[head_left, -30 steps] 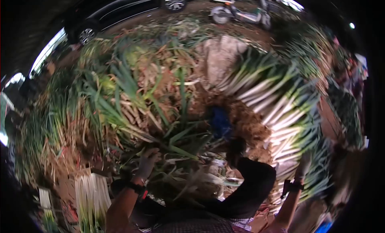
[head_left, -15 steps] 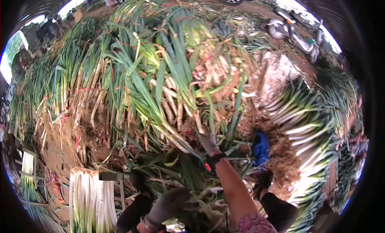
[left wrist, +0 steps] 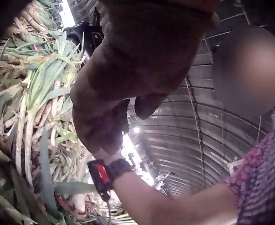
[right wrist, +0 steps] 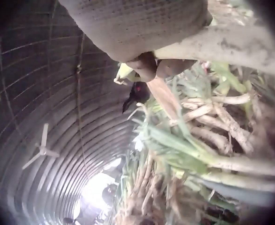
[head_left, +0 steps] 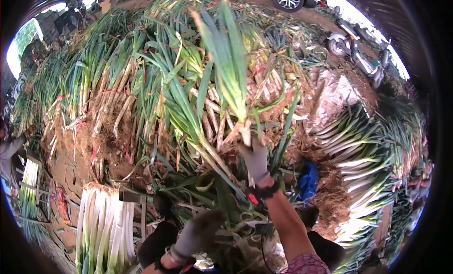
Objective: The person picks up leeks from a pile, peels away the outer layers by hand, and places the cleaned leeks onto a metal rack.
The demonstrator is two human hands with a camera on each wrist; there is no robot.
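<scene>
My gloved right hand (head_left: pixel 255 161) grips a leek (head_left: pixel 242 114) low on its pale stalk, its green leaves fanning upward over the heap. In the right wrist view the fingers (right wrist: pixel 175 68) curl round the white stalk (right wrist: pixel 226 49). My left hand (head_left: pixel 200 232), also gloved and blurred in the head view, hovers over my lap, with loosely bent fingers and nothing visible in them in the left wrist view. Another leek (head_left: pixel 214 158) leans across the heap, left of my right hand. Leaf scraps (head_left: pixel 236 227) lie between my legs.
Untrimmed leeks (head_left: pixel 104 101) with rooty, soiled ends are heaped ahead and to the left. Cleaned leeks (head_left: pixel 358 172) lie in a row on the right. White leeks (head_left: pixel 104 222) stand bundled at lower left. A blue bag (head_left: pixel 307 182) sits beside the right-hand roots.
The view has turned left. My right hand has gone from beside the cleaned row to the heap, taken hold of a leek and raised it. My left hand has drawn back to my lap.
</scene>
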